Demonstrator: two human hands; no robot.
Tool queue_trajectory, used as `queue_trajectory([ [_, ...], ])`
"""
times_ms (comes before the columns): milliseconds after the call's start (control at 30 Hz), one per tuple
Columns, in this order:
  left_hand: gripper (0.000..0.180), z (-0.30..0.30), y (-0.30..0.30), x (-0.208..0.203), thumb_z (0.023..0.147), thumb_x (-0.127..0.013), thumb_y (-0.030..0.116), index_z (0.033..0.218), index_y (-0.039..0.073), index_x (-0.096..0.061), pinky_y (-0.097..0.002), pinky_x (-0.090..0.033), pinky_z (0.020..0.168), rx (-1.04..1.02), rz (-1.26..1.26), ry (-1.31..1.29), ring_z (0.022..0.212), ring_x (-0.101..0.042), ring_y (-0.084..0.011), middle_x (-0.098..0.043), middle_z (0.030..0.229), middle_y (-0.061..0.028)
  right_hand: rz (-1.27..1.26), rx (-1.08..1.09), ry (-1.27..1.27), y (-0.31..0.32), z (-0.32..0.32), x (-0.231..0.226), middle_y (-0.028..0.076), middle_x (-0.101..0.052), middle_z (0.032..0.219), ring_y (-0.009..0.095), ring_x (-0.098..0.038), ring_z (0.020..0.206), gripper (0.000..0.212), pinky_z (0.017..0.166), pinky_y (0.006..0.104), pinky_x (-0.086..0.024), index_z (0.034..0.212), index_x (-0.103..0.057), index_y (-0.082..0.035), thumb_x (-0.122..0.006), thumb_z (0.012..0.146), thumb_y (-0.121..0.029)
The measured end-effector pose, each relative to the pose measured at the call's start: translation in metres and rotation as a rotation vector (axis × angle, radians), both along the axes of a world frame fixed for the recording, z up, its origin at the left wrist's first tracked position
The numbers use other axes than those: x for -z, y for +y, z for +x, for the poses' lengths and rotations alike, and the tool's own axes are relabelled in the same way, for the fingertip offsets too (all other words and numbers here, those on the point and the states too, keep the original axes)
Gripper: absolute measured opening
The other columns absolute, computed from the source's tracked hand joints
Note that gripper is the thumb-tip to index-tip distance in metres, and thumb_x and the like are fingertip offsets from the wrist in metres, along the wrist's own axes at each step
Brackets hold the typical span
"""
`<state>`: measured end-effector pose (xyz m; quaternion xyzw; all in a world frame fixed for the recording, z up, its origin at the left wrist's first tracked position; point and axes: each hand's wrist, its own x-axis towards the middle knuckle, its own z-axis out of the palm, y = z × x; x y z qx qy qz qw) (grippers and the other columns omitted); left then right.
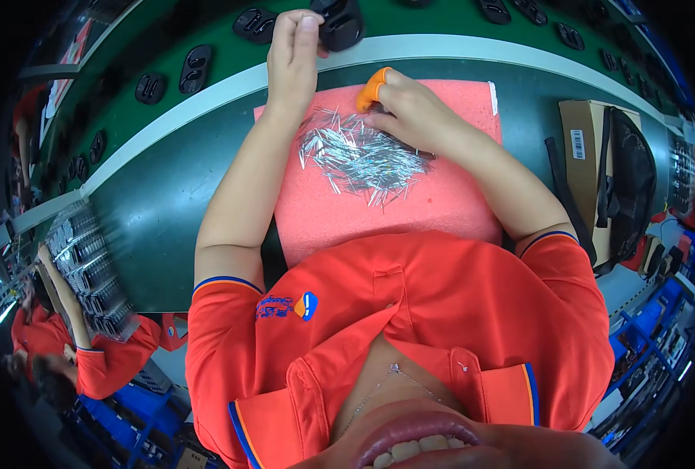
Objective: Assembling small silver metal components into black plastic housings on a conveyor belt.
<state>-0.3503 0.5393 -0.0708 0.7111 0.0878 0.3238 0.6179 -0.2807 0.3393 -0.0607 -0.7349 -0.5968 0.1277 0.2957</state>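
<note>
My left hand (pixel 291 55) is raised at the far rail, its fingers closed on the edge of a glossy black molded part (pixel 339 25). Closer in, my right hand (pixel 406 108) is curled over a pile of thin silvery metal pins (pixel 371 160); orange finger covers (pixel 372 90) sit on its fingertips. From under that palm sticks out the end of a slim dark tool (pixel 422 153), its kind mostly hidden by the hand. The pins lie loose on a pink foam pad (pixel 386 222) in front of my chest.
Beyond a pale rail (pixel 410 47) runs a green belt (pixel 238 66) bearing several black parts (pixel 195 69). A cardboard box (pixel 582 148) with a black bag (pixel 633 180) stands at right. Stacked metal-looking pieces (pixel 89 266) and a co-worker's arm (pixel 67 297) are at left.
</note>
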Motion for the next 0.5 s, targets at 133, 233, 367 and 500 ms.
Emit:
queue_trajectory([
  [133, 0.024, 0.003, 0.003, 0.013, 0.096, -0.053, 0.016, 0.115, 0.002, -0.049, -0.0204, -0.042, 0.067, -0.194, 0.306, 0.019, 0.077, -0.055, -0.0059, -0.061, 0.084, -0.0017, -0.141, -0.003, 0.278, 0.006, 0.017, -0.016, 0.007, -0.059, 0.091, 0.019, -0.058, 0.077, 0.019, 0.073, 0.0291, -0.048, 0.101, -0.062, -0.004, -0.066, 0.084, -0.013],
  [233, 0.032, -0.001, 0.0, 0.0, 0.093, -0.06, 0.014, 0.12, 0.002, -0.049, -0.0199, -0.044, 0.066, -0.168, 0.278, 0.048, 0.074, -0.056, -0.0061, -0.062, 0.08, -0.0007, -0.125, 0.056, 0.491, 0.01, 0.037, -0.02, 0.002, -0.064, 0.086, 0.011, -0.056, 0.071, 0.02, 0.069, 0.0243, -0.045, 0.104, -0.061, -0.005, -0.062, 0.089, -0.017],
  [367, 0.043, -0.005, 0.001, -0.001, 0.083, -0.073, 0.014, 0.121, 0.005, -0.055, -0.0203, -0.046, 0.062, -0.044, 0.046, 0.157, 0.067, -0.057, -0.0045, -0.067, 0.076, -0.0027, 0.18, 0.258, 0.649, 0.023, 0.062, -0.028, 0.001, -0.066, 0.092, 0.005, -0.053, 0.071, 0.026, 0.066, 0.0204, -0.043, 0.112, -0.06, -0.004, -0.06, 0.091, -0.019],
  [500, 0.022, -0.007, -0.008, -0.001, 0.083, -0.072, 0.012, 0.102, 0.002, -0.067, -0.0231, -0.051, 0.068, -0.026, 0.166, 0.191, 0.075, -0.065, -0.008, -0.071, 0.085, -0.0067, 0.455, 0.488, 0.803, 0.033, 0.057, -0.017, 0.001, -0.067, 0.094, 0.003, -0.051, 0.07, 0.038, 0.066, 0.0185, -0.042, 0.126, -0.057, -0.004, -0.061, 0.092, -0.019],
])
